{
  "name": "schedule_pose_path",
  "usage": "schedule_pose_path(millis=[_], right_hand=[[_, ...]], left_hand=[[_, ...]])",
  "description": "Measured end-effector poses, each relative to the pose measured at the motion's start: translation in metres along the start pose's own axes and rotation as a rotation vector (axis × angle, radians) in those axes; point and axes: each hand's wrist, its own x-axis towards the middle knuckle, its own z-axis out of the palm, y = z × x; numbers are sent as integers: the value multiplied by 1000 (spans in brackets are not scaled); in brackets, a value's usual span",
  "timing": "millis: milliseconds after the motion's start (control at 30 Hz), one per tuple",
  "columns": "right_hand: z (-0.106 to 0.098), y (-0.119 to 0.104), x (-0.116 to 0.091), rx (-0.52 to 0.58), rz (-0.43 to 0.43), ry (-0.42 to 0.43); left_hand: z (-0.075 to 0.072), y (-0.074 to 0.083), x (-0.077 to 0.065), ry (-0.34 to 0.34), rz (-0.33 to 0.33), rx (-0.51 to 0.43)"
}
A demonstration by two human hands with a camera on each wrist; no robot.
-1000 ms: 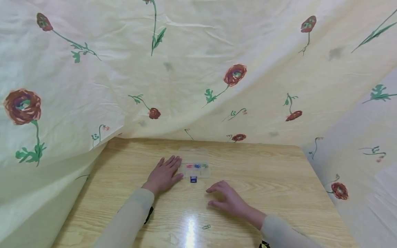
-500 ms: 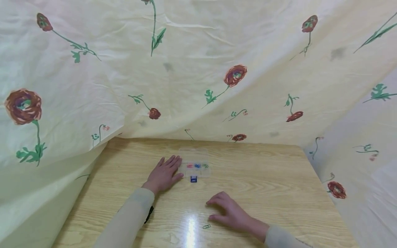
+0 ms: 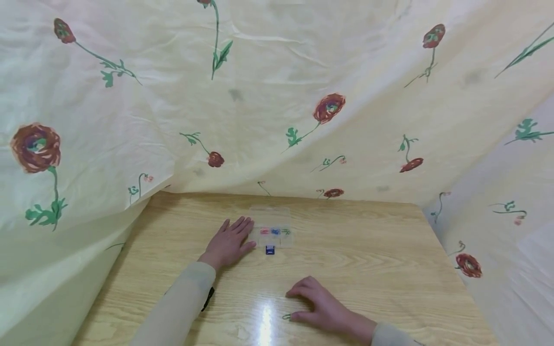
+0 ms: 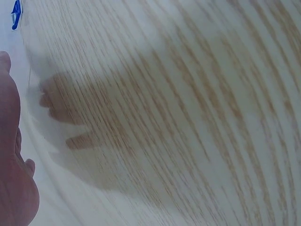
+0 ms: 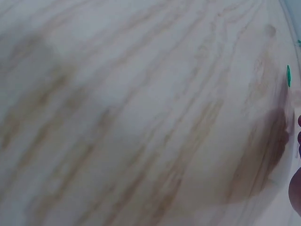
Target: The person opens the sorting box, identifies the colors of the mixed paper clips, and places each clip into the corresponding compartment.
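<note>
My left hand (image 3: 227, 244) lies flat on the table with fingers spread, its fingertips and thumb at the left edge of a clear plastic box (image 3: 271, 217). In the box, a row of compartments holds small red pieces (image 3: 265, 231), blue pieces (image 3: 275, 231) and green pieces (image 3: 286, 231). A dark blue piece (image 3: 270, 250) sits at the box's front edge; the left wrist view shows it too (image 4: 17, 14). My right hand (image 3: 318, 305) hovers low with a gap between thumb and fingers. Its thumb tip is over or beside a green paper clip (image 3: 286, 316), hiding its right end.
The wooden table (image 3: 368, 240) stretches to both sides of the box. A flower-printed cloth (image 3: 259, 120) hangs behind it and along both sides. A bright reflection lies on the table left of the paper clip.
My right hand has come down the view toward me, from near the box's front to the green paper clip. The left hand and the box have stayed put.
</note>
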Motion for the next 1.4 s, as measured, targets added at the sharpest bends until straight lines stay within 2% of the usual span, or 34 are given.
schedule_pose_path(millis=[600,900,1400], right_hand=[[-14,-5,-5,-7,-42,-69],[-15,-1,-5,-23,-168,-1],[-27,2,-4,24,-202,12]], left_hand=[[-3,6,5,0,-21,-9],[-7,12,6,4,-31,-34],[-7,17,10,-11,-47,-29]])
